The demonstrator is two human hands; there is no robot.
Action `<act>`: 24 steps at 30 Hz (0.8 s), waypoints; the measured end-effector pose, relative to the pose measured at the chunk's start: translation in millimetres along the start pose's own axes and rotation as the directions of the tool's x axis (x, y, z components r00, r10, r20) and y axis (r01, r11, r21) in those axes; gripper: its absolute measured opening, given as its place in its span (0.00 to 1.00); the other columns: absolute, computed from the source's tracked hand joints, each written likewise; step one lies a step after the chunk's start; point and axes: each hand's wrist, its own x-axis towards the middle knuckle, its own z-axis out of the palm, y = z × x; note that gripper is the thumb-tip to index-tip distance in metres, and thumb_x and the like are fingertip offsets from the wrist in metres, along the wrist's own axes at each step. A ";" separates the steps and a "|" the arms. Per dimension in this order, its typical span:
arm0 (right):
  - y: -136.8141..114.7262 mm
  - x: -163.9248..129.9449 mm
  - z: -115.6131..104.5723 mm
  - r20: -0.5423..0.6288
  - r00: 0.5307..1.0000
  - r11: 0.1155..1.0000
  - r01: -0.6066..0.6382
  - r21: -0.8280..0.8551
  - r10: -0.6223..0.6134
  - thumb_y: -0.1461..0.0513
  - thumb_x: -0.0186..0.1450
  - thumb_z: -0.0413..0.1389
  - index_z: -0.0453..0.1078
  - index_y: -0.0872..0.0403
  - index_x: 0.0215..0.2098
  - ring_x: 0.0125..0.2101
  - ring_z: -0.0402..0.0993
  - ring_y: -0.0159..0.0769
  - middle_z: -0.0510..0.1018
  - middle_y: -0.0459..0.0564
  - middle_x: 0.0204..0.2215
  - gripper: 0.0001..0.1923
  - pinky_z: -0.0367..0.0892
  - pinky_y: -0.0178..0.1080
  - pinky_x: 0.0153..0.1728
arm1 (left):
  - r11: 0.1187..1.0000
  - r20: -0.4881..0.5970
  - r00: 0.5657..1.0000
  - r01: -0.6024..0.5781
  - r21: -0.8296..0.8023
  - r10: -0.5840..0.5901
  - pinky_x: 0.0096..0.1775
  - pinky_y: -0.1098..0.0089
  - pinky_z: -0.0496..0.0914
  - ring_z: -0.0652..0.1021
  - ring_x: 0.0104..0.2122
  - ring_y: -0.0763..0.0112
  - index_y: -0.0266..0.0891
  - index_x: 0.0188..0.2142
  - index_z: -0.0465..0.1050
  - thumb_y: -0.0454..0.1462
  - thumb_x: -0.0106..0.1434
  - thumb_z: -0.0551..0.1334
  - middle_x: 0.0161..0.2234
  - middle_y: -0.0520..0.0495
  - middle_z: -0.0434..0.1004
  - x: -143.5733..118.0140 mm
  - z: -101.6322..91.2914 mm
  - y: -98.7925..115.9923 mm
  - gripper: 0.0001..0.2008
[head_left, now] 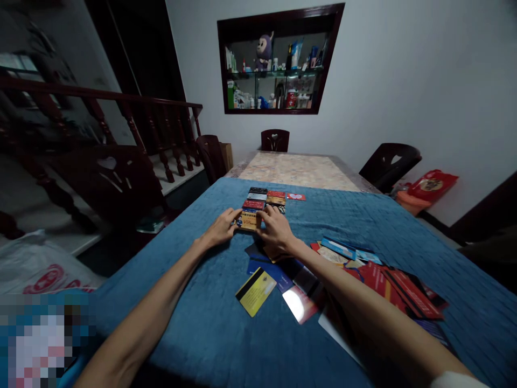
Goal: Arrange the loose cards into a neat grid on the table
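A gold card marked VIP (247, 222) lies at the near end of a column of overlapping cards. My left hand (221, 225) pinches its left edge, fingers closed. On its right edge are the closed fingers of my right hand (277, 226). Just beyond it show a red card (253, 204) and a dark card (258, 190). A second short column, topped by another red card (276, 194), stands beside, partly hidden by my right hand. Nearer me lie a yellow card with a black stripe (257, 291) and several loose blue, dark and white cards.
A blue cloth (194, 323) covers the near table. A red card with a white heart (296, 197) lies right of the columns. Under and past my right forearm spreads a pile of red cards (396, 288). Dark chairs (390, 161) stand around; a plastic bag (44, 264) is at left.
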 end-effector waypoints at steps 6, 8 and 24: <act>-6.4 5.7 9.5 0.081 0.995 0.997 -0.057 0.044 0.053 0.57 0.64 0.57 0.68 0.56 0.52 0.48 0.64 0.45 0.70 0.58 0.49 0.20 0.63 0.41 0.46 | 0.999 0.032 0.998 0.047 0.014 -0.047 0.52 0.60 0.69 0.73 0.46 0.61 0.37 0.60 0.63 0.28 0.60 0.59 0.45 0.42 0.69 -3.2 6.0 -10.1 0.27; -7.7 6.2 11.9 0.103 0.992 0.995 -0.074 0.062 0.067 0.57 0.64 0.58 0.69 0.56 0.50 0.48 0.65 0.45 0.70 0.58 0.49 0.19 0.63 0.41 0.46 | 0.998 0.052 0.997 0.057 0.029 -0.058 0.51 0.60 0.69 0.73 0.45 0.62 0.37 0.60 0.63 0.28 0.60 0.59 0.44 0.42 0.69 -4.5 7.1 -11.1 0.27; -13.2 4.4 10.7 0.193 0.972 0.980 -0.159 0.120 0.135 0.56 0.65 0.55 0.75 0.55 0.40 0.42 0.70 0.42 0.75 0.55 0.42 0.12 0.63 0.39 0.41 | 0.972 0.214 0.965 0.106 0.210 -0.152 0.48 0.59 0.67 0.72 0.46 0.58 0.39 0.57 0.66 0.34 0.65 0.56 0.43 0.42 0.68 -5.7 3.4 -3.2 0.20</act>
